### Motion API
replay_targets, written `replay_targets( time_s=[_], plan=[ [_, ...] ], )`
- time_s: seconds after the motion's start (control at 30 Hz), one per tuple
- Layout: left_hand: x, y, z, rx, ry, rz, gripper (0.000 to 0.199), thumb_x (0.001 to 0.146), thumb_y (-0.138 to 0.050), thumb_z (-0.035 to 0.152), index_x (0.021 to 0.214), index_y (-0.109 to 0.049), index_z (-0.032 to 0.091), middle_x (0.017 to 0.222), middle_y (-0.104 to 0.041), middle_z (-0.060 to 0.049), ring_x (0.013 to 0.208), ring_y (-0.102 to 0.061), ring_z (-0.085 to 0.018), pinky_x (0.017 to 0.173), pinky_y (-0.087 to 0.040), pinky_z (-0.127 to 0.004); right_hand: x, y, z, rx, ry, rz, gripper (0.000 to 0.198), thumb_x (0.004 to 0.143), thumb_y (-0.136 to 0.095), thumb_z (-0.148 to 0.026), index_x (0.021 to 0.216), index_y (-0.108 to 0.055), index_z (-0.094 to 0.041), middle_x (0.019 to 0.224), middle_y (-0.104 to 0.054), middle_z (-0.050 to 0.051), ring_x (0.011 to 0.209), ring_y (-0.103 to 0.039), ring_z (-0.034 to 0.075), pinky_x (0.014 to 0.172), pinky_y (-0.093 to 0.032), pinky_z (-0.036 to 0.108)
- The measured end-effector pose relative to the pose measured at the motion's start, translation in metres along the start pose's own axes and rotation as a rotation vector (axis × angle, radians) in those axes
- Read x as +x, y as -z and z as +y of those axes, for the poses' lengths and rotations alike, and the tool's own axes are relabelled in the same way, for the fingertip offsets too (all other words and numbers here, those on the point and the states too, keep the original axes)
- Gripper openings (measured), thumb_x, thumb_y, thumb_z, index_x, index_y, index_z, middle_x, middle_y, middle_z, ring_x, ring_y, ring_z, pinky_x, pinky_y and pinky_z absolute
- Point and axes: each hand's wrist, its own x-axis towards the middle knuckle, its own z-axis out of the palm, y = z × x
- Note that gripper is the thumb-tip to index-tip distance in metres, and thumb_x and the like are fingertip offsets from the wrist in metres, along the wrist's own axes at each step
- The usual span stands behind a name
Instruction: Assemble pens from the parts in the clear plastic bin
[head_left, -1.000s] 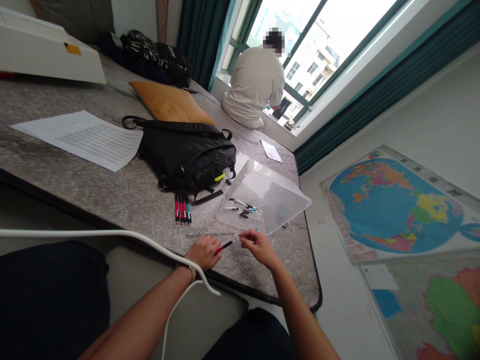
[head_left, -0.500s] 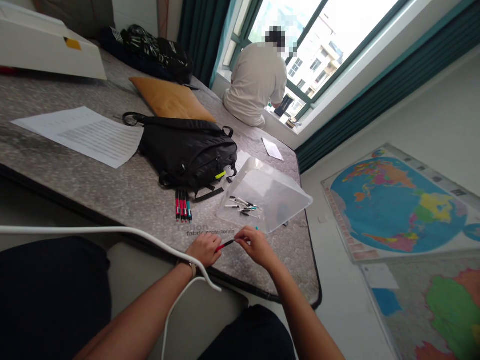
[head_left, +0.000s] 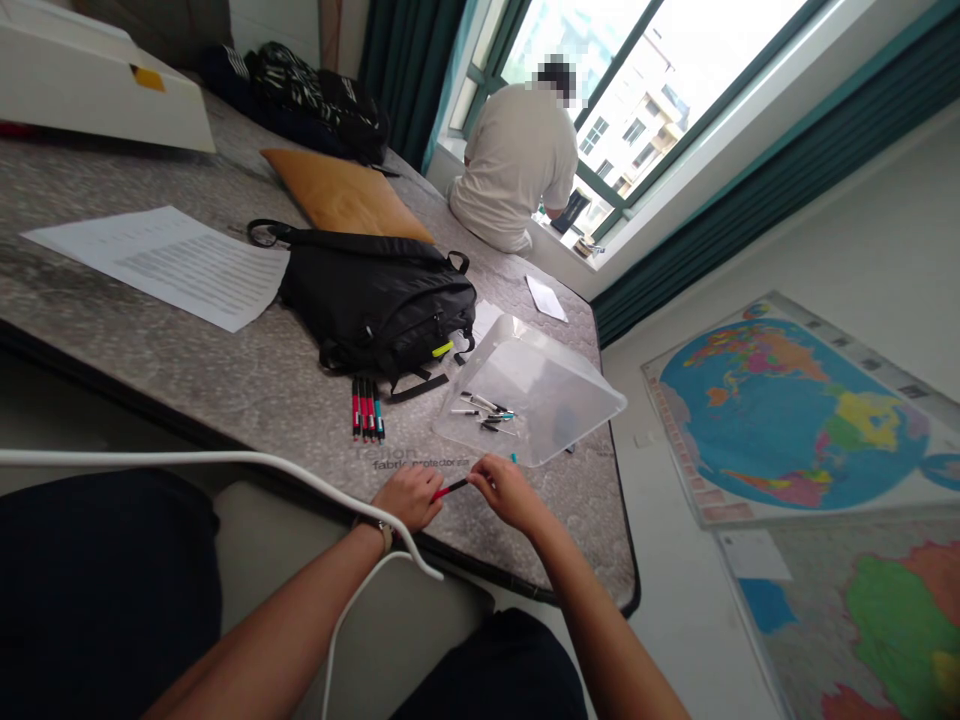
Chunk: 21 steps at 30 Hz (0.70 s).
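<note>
l. hand (head_left: 409, 498) on near side of the clear plastic bin (head_left: 574, 395), fingers curled tight round the red part of a red/black pen (head_left: 451, 489). r. hand (head_left: 504, 490) also just nearer than bin, thumb & fingertips pinched at pen's black end. pen sits between the two hands, just over the mattress (head_left: 585, 520), nearer the wearer than bin. small teal piece (head_left: 514, 458) by bin's near edge. loose pens & pen parts (head_left: 491, 413) at bin's l. end (inside or seen thru clear wall, can't tell). l. of bin: a row of pens (head_left: 366, 410), mostly red/black w/ a teal one on the bin side. black backpack (head_left: 375, 300) also l. of bin, slightly farther back; padded envelope (head_left: 345, 200) beyond that. person in pale tee (head_left: 517, 160) sits well past bin, by window.
</note>
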Motion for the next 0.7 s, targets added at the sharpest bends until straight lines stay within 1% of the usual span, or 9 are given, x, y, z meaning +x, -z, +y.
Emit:
replay_targets(
  time_s=[0.13, 0.23, 0.27, 0.3, 0.37, 0.43, 0.47, 0.57, 0.7],
  plan=[
    [0.0, -0.001, 0.0, 0.0, -0.003, 0.008, 0.018, 0.088, -0.055, 0.034, 0.098, -0.061, 0.02, 0.096, -0.063, -0.008, 0.093, -0.054, -0.028, 0.082, -0.038, -0.041, 0.001, -0.006, -0.002, -0.04, -0.015, 0.006, 0.032, 0.098, -0.048, -0.033, 0.073, -0.062, -0.019, 0.069, -0.06, 0.002, 0.065, -0.052, 0.015, 0.066, -0.037, 0.027],
    [0.0, -0.001, 0.0, 0.001, -0.003, 0.013, 0.018, 0.087, -0.057, 0.033, 0.098, -0.06, 0.02, 0.096, -0.063, -0.008, 0.094, -0.054, -0.028, 0.083, -0.038, -0.041, 0.001, -0.007, 0.002, 0.058, -0.067, 0.026, 0.038, 0.096, -0.052, -0.04, 0.066, -0.062, -0.019, 0.062, -0.058, 0.001, 0.06, -0.05, 0.014, 0.064, -0.037, 0.027],
    [0.0, -0.001, 0.0, 0.002, -0.002, 0.015, 0.017, 0.087, -0.057, 0.033, 0.098, -0.06, 0.02, 0.096, -0.063, -0.008, 0.094, -0.054, -0.028, 0.082, -0.039, -0.041, 0.0, -0.007, 0.004, 0.133, -0.099, 0.042, 0.038, 0.095, -0.053, -0.042, 0.068, -0.065, -0.019, 0.062, -0.059, 0.001, 0.061, -0.051, 0.014, 0.064, -0.038, 0.027],
    [0.0, 0.0, 0.0, 0.002, -0.001, 0.018, 0.017, 0.086, -0.057, 0.033, 0.098, -0.06, 0.02, 0.096, -0.063, -0.008, 0.093, -0.054, -0.028, 0.082, -0.039, -0.041, -0.001, -0.008, 0.006, 0.237, -0.137, 0.056, 0.035, 0.094, -0.055, -0.044, 0.074, -0.068, -0.019, 0.065, -0.062, 0.001, 0.063, -0.054, 0.015, 0.065, -0.04, 0.027],
    [0.0, 0.0, 0.001, 0.001, 0.0, 0.022, 0.017, 0.086, -0.058, 0.033, 0.096, -0.06, 0.02, 0.095, -0.063, -0.008, 0.093, -0.055, -0.028, 0.082, -0.039, -0.04, -0.006, -0.011, 0.01, 0.508, -0.208, 0.063, 0.029, 0.091, -0.059, -0.045, 0.099, -0.072, -0.02, 0.078, -0.068, 0.002, 0.072, -0.06, 0.017, 0.067, -0.045, 0.027],
    [0.0, 0.001, 0.001, -0.002, -0.001, 0.028, 0.016, 0.086, -0.058, 0.032, 0.095, -0.061, 0.02, 0.095, -0.064, -0.008, 0.092, -0.055, -0.027, 0.081, -0.039, -0.04, -0.013, -0.019, 0.012, 0.777, -0.258, 0.061, 0.04, 0.086, -0.066, -0.044, 0.12, -0.067, -0.023, 0.095, -0.071, 0.004, 0.083, -0.065, 0.019, 0.072, -0.051, 0.03],
    [0.0, 0.001, 0.002, -0.002, -0.002, 0.031, 0.016, 0.086, -0.058, 0.032, 0.095, -0.061, 0.02, 0.095, -0.064, -0.008, 0.092, -0.056, -0.027, 0.08, -0.039, -0.04, -0.016, -0.025, 0.012, 0.879, -0.274, 0.078, 0.044, 0.084, -0.069, -0.043, 0.123, -0.066, -0.024, 0.103, -0.072, 0.005, 0.089, -0.065, 0.02, 0.075, -0.053, 0.032],
    [-0.001, 0.001, 0.002, 0.001, -0.001, 0.046, 0.017, 0.086, -0.058, 0.032, 0.097, -0.062, 0.02, 0.094, -0.064, -0.008, 0.091, -0.056, -0.027, 0.079, -0.039, -0.04, -0.022, -0.05, 0.008, 1.037, -0.321, 0.226, 0.036, 0.08, -0.073, -0.043, 0.11, -0.074, -0.023, 0.109, -0.071, 0.007, 0.097, -0.065, 0.022, 0.08, -0.055, 0.035],
    [0.0, 0.001, 0.002, 0.014, -0.001, 0.052, 0.016, 0.086, -0.058, 0.032, 0.096, -0.062, 0.02, 0.093, -0.064, -0.008, 0.091, -0.056, -0.027, 0.079, -0.04, -0.039, -0.017, -0.08, 0.002, 1.101, -0.39, 0.495, 0.026, 0.075, -0.078, -0.041, 0.09, -0.076, -0.019, 0.092, -0.071, 0.005, 0.085, -0.065, 0.019, 0.073, -0.056, 0.031]
  ],
)
